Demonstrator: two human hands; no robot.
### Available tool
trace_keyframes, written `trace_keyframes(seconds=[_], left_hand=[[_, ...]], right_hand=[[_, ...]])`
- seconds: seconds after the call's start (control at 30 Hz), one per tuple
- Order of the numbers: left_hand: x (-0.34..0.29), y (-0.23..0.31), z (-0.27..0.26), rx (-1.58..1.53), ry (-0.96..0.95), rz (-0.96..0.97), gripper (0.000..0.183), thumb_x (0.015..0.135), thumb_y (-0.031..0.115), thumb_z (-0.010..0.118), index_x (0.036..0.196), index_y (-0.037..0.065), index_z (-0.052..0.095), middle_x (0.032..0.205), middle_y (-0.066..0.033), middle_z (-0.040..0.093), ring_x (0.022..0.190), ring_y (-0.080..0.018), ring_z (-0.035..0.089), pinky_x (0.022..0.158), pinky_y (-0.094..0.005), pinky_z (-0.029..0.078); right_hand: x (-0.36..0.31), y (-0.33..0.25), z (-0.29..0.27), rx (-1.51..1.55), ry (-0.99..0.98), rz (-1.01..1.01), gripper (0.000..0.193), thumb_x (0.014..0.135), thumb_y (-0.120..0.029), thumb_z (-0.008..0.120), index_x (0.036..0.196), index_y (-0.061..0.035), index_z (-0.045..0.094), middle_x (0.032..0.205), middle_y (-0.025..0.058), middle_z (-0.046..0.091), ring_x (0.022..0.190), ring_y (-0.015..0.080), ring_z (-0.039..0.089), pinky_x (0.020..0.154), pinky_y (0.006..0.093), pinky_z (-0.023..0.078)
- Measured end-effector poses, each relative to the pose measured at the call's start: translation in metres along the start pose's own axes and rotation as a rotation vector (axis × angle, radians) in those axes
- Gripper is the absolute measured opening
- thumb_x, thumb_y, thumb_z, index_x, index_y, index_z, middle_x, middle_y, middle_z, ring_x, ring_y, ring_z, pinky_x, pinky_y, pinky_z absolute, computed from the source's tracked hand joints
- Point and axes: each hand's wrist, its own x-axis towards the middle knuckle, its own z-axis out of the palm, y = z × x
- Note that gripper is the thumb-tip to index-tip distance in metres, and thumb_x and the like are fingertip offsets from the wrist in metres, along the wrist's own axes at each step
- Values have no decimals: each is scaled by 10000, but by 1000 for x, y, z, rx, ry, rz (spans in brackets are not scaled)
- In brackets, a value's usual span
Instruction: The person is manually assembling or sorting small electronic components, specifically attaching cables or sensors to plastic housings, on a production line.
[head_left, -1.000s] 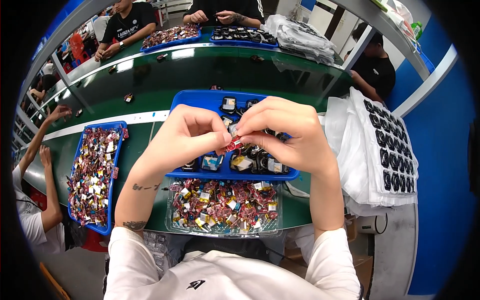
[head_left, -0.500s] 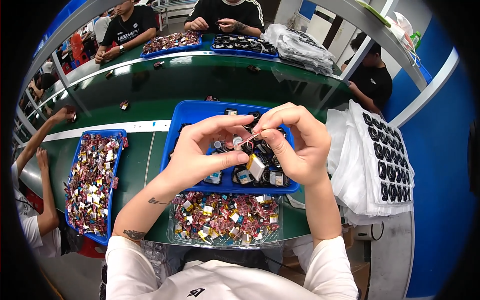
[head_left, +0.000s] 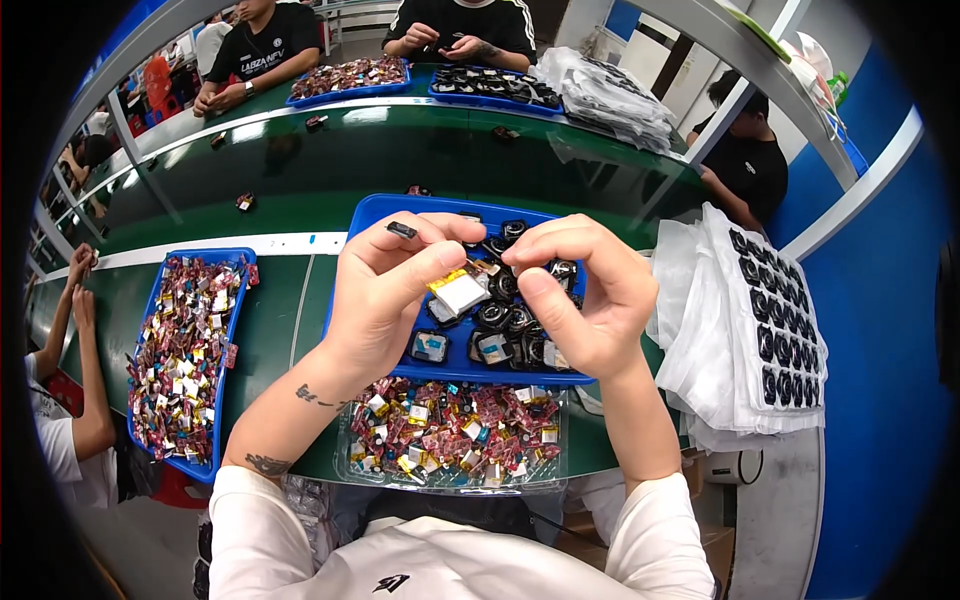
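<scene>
Bright light; white glare on green worktop point(head_left: 400, 150); edges bowed; corners black

Pouch cell point(head_left: 461, 294) looks smooth, satin foil; its yellow tape point(head_left: 446, 279) has a film-like sheen. Middle blue tray point(head_left: 480, 377) is smooth semi-gloss plastic, black housings point(head_left: 492, 315) in it shiny plastic. Near clear tray point(head_left: 350, 455) is thin glossy plastic. Green bench point(head_left: 275, 310) is smooth; far green surface point(head_left: 400, 150) mirrors light. Right white sheets point(head_left: 683, 300) look thin, wrinkled. Near shirt point(head_left: 480, 560): matt cloth.

Middle blue tray point(head_left: 490, 377) partly behind the left hand point(head_left: 385, 275), 2 co-workers point(head_left: 264, 48) partly past the top edge
</scene>
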Motion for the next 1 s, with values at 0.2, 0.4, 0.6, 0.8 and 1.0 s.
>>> trace_keyframes(seconds=[0.2, 0.4, 0.6, 0.8, 1.0], left_hand=[[-2, 1, 2, 595, -120, 9, 105, 782, 57, 720, 818, -12, 649, 797, -48, 668, 697, -74, 591, 634, -220, 474], [-4, 7, 9, 931, -229, 98, 83, 760, 24, 718, 809, -15, 663, 748, -37, 641, 655, -68, 537, 607, -216, 423], [-1, 7, 7, 996, -198, 97, 80, 766, 26, 704, 819, -19, 663, 752, -40, 631, 656, -72, 532, 604, -217, 416], [2, 4, 3, 976, -215, 191, 111, 787, 85, 700, 820, -16, 666, 713, -56, 626, 612, -88, 531, 564, -235, 421], [3, 0, 0, 785, -187, 18, 147, 833, 117, 678, 853, -26, 651, 761, -28, 617, 675, -59, 517, 609, -214, 413]], right_hand=[[0, -3, -2, 62, -75, 332, 163, 740, -76, 723, 872, 1, 666, 796, 86, 649, 645, 119, 593, 560, 223, 453], [-6, 3, 1, 262, -34, 656, 166, 828, -124, 690, 916, 16, 683, 813, 37, 652, 680, 51, 572, 574, 188, 437], [-5, 7, -6, 366, -63, 638, 149, 862, -128, 671, 872, 18, 640, 779, 22, 633, 705, 50, 564, 622, 196, 450], [-5, 4, -4, 512, -57, 751, 213, 880, -192, 663, 789, -10, 598, 708, -8, 581, 614, 29, 480, 546, 191, 381], [-8, 6, -5, 644, -120, 821, 220, 896, -212, 634, 800, -21, 584, 729, 14, 605, 574, 51, 458, 520, 192, 351]])
